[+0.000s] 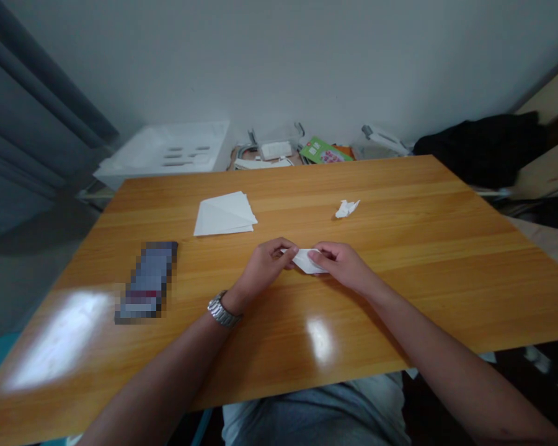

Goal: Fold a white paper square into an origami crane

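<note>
Both hands meet at the middle of the wooden table (400,297). The left hand (265,267), a watch (223,311) on its wrist, pinches 1 end of a small folded paper (307,260) between thumb and fingertips. The right hand (343,266) grips the other end, fingers curled over it. The paper sits low over the tabletop; touching or just above, I cannot tell.

Beyond the left hand lies a stack of white sheets (225,214). Beyond the right is 1 small paper figure (347,208). Both are well apart from the hands. A blurred phone (149,282) lies off to the left.

Past the far edge sit a white box (167,152), a green booklet (323,150) and a dark cloth (483,148).
</note>
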`<state>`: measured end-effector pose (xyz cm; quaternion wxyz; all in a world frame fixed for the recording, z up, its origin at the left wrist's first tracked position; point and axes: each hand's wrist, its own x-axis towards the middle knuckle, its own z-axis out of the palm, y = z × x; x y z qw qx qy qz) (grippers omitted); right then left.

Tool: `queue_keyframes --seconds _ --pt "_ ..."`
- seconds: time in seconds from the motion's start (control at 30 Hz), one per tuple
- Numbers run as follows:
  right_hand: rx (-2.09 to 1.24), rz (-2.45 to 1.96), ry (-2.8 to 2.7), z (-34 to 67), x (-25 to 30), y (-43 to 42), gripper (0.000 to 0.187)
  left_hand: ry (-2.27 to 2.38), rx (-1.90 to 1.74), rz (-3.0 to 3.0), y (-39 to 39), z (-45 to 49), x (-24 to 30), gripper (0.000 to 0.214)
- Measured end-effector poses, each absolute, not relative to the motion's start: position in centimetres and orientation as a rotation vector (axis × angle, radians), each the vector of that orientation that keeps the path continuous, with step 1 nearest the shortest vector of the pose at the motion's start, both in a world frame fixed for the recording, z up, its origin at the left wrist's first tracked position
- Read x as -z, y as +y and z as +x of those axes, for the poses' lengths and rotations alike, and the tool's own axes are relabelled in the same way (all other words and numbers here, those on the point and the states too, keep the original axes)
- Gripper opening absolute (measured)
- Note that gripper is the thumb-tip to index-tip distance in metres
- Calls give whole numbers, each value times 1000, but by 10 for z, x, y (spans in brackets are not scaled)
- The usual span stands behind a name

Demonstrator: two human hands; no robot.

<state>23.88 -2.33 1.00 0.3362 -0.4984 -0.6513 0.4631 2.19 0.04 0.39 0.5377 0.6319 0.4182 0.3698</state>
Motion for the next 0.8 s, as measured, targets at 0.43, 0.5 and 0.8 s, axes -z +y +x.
queue_keyframes --seconds 0.43,0.5,0.8 --pt "-1268 -1223 -1363 242 -14 -20 38 1082 -1027 1399 4 21 -4 34" --pt "-1197 -1241 -1440 245 -14 -19 35 1079 -1003 1502 2 21 -6 31" --pt "-1081 -1273 -1752 246 -17 -23 30 986 -870 1620 -5 25 -8 31"
